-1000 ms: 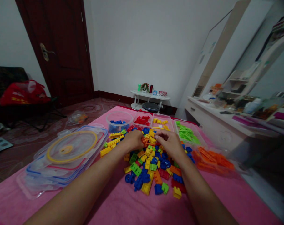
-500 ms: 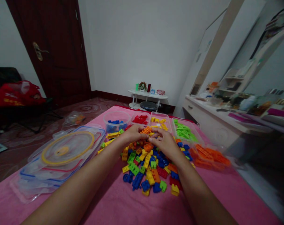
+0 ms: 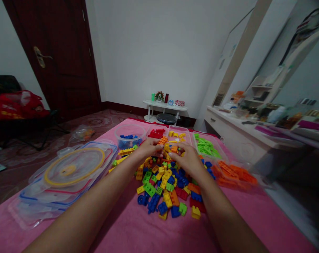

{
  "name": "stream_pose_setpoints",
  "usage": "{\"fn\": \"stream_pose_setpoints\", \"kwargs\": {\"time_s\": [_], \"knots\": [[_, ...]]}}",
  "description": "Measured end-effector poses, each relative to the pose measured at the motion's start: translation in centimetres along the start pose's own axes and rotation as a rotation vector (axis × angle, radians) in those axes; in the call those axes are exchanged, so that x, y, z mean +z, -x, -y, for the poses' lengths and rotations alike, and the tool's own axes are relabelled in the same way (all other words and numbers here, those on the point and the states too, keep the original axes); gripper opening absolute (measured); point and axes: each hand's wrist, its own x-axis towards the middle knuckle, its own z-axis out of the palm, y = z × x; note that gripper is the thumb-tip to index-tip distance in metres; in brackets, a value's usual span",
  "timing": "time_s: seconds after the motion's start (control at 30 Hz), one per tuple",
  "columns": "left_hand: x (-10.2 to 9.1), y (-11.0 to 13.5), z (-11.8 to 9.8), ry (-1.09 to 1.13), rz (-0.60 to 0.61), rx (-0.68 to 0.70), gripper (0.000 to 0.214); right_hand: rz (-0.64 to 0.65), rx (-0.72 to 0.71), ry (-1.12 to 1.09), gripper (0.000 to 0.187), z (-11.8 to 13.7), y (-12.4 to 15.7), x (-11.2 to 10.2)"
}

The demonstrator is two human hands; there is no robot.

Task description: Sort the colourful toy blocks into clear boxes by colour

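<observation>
We're pinching an orange brick (image 3: 163, 140) in left hand (image 3: 149, 148), orange block (image 3: 174, 149) in right hand (image 3: 188, 157); likely light, stiff, best gripped by sides.

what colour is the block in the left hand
Orange. The block in the left hand shows best in the head view.

Dim, flat rm light; soft shadows on pink cloth (image 3: 138, 230); dresser (image 3: 233, 135) at far R blurred, stretched.
</observation>
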Motion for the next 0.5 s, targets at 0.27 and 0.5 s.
{"fn": "stream_pose_setpoints", "kwargs": {"time_s": [0.27,0.5], "knots": [[2.4,0.4,-0.2,-0.252,0.069,0.344,0.059,0.048,0.058,-0.635,0.026,1.6,0.0,-0.5],[2.9,0.8,-0.2,-0.262,0.029,0.262,0.078,-0.176,0.119,-0.196,0.033,-0.7,-0.5,-6.9]]}}
